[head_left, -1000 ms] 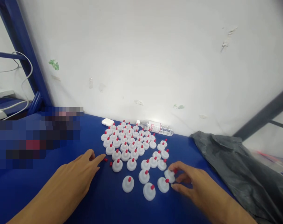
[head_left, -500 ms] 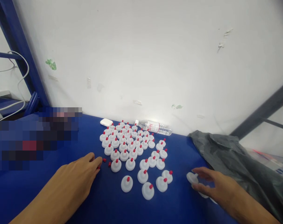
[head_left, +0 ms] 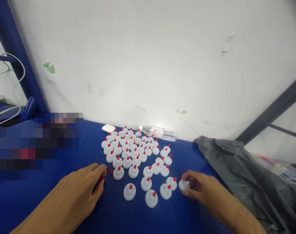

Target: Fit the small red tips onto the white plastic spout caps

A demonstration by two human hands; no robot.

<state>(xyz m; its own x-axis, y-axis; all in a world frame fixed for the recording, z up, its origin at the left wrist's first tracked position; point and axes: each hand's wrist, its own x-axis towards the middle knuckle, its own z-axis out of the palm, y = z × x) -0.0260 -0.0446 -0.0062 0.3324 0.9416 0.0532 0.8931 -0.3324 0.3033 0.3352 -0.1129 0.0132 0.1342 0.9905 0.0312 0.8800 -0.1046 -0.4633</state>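
This looks like a small workshop, or a makeshift work corner in a room. Dozens of matching white caps (head_left: 129, 192) with red tips crowd a blue desk (head_left: 187, 156), like piecework. The desk stands against a plain wall (head_left: 138, 58) marked with scraps of tape, between a blue metal post (head_left: 11, 39) on the left and a gray bar (head_left: 275, 110) on the right. A drink bottle (head_left: 157, 132) lies at the far edge.

hands (head_left: 88, 180) (head_left: 204, 187) apart, fingers (head_left: 188, 175) curled, forearms (head_left: 55, 204) angled inward
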